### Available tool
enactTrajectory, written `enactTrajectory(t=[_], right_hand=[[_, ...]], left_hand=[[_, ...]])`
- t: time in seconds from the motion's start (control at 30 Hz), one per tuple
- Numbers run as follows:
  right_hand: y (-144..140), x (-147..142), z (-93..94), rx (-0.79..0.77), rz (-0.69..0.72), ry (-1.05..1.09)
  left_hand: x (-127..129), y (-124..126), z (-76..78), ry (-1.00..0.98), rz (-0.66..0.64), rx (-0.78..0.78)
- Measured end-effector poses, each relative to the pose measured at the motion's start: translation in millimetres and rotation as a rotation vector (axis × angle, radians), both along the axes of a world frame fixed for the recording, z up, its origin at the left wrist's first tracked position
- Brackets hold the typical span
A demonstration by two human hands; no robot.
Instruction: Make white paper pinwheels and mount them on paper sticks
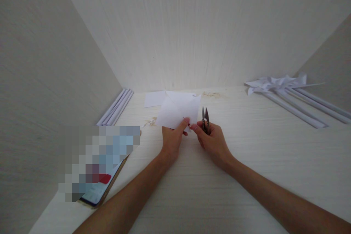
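Note:
A square sheet of white paper (175, 106), with a diagonal crease across it, is pinched at its lower edge by my left hand (173, 139), thumb on top. My right hand (212, 140) is closed around small dark thread snips (206, 119), whose blades point away from me and stand slightly apart, to the right of the sheet. Its thumb and fingertip meet at the paper's lower right corner, by a slit near my left thumb. Another small slit or notch shows at the sheet's upper right. Fingers beneath the paper are mostly hidden.
Behind the sheet lies another white paper piece (153, 99). Rolled paper tubes (116, 108) rest at the left wall; paper pinwheels on tube sticks (285, 87) lie at the right. A phone (95, 190), partly blurred out, is at front left. Small scraps (149, 122) dot the table.

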State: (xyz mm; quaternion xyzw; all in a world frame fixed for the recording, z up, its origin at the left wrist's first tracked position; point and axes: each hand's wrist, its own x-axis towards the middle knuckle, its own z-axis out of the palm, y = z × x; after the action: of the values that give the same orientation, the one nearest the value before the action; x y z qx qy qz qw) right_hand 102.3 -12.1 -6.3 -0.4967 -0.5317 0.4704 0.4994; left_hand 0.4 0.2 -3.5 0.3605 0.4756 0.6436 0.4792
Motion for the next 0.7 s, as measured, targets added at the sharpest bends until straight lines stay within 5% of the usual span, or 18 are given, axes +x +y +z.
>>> enactTrajectory(t=[0.5, 0.7], right_hand=[[1.6, 0.3, -2.3, -0.030, -0.015, 0.134], [0.2, -0.1, -0.4, -0.079, 0.092, 0.265]], left_hand=[[1.6, -3.2, 1.4, 0.029, -0.100, -0.020], [0.1, -2.8, -1.3, 0.066, -0.102, 0.010]])
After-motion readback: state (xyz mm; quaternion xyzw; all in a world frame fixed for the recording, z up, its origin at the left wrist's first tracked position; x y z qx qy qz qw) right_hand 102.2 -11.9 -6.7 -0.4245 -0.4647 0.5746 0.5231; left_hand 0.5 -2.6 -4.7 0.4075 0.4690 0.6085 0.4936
